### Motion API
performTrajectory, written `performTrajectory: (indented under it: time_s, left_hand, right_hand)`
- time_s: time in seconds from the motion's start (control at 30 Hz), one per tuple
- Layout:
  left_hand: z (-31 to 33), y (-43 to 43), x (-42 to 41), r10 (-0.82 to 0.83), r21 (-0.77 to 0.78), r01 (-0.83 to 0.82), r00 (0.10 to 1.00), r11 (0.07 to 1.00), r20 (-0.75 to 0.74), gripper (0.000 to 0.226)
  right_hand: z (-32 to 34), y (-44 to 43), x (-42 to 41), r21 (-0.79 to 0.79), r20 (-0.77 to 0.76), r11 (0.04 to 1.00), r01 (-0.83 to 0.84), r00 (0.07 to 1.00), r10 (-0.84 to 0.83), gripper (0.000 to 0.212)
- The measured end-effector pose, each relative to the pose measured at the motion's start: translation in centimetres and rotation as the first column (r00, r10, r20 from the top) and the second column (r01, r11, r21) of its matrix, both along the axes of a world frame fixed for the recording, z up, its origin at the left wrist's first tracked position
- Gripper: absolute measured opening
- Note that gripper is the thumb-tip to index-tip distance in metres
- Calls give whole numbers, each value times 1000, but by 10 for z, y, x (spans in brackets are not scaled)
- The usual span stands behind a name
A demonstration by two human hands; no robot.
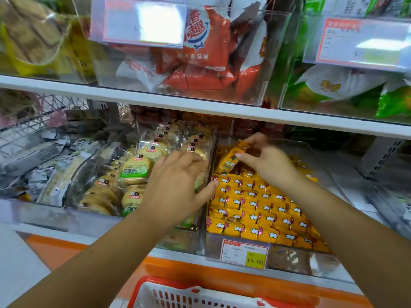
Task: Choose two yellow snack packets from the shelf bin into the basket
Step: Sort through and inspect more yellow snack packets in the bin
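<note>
A clear shelf bin on the lower shelf is packed with several small yellow snack packets in rows. My right hand is over the back of that bin, its fingers closed on one yellow packet lifted above the rows. My left hand lies flat with fingers apart on the divider between this bin and the one to its left, holding nothing. The red and white basket sits below, at the bottom edge of the view.
Left of the yellow bin stands a bin of pale round cakes in clear wrappers. The white upper shelf carries bins of red and green packets close overhead. A price tag hangs on the bin front.
</note>
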State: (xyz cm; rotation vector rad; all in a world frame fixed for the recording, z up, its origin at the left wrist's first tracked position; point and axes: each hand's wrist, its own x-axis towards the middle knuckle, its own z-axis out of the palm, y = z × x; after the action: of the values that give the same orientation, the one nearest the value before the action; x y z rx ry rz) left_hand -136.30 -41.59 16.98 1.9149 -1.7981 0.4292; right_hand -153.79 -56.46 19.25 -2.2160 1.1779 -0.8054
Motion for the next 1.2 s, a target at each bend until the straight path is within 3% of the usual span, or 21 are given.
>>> performTrajectory:
  time_s: [0.13, 0.27, 0.33, 0.4, 0.53, 0.57, 0.67, 0.73, 0.8, 0.9, 1.0, 1.13, 1.2]
  left_hand:
    - [-2, -2, 1, -10, -16, 10, 1000, 1000, -11, 58]
    - [-2, -2, 1, -23, -23, 22, 999, 999, -32, 56]
    - [-1, -2, 0, -24, -14, 24, 999, 1000, -32, 56]
    - [1, -3, 0, -21, 0, 21, 999, 1000, -28, 57]
    - [4, -6, 0, -26, -1, 26, 999, 1000, -34, 56]
    - [5, -8, 0, -29, -4, 29, 999, 1000, -32, 56]
    - [3, -11, -2, -36, -11, 36, 999, 999, -19, 56]
    - [2, -12, -1, -38, -24, 38, 999, 999, -19, 54]
    - [2, -12, -1, -42, -33, 41, 999, 999, -15, 54]
    - [3, -12, -1, -37, -50, 37, 999, 998, -16, 51]
    - [6, -11, -5, -28, -80, 25, 999, 997, -30, 48]
    - [10, -5, -20, -72, -69, 69, 997, 995, -40, 51]
    - [10, -2, -29, -122, -54, 118, 989, 992, -82, 49]
  right_hand:
    - [0, -16, 12, 61, -268, 992, -107, 956, 120, 22]
    - [-17, -16, 24, 78, -392, 968, -238, 886, 249, 6]
    - [-25, -18, 26, 92, -461, 967, -237, 851, 252, 18]
    - [-24, -24, 25, 94, -452, 969, -227, 858, 245, 22]
    - [-16, -46, 21, 58, -186, 997, -44, 981, 54, 15]
    - [-16, -52, 21, 74, -201, 997, -7, 979, 22, 13]
    - [-20, -58, 30, 79, -461, 997, 10, 887, 27, 23]
    - [-23, -59, 37, 45, -499, 999, 5, 866, 18, 15]
    - [-21, -55, 37, -11, -430, 1000, -17, 903, 11, 4]
    - [-13, -39, 23, -78, -177, 997, -2, 984, -12, 11]
    - [-5, -9, 0, -166, 21, 986, -11, 1000, 15, 3]
    - [2, 40, -37, -45, 396, 997, -68, 915, 80, 24]
    - [2, 58, -56, 35, 506, 992, -123, 858, 89, 32]
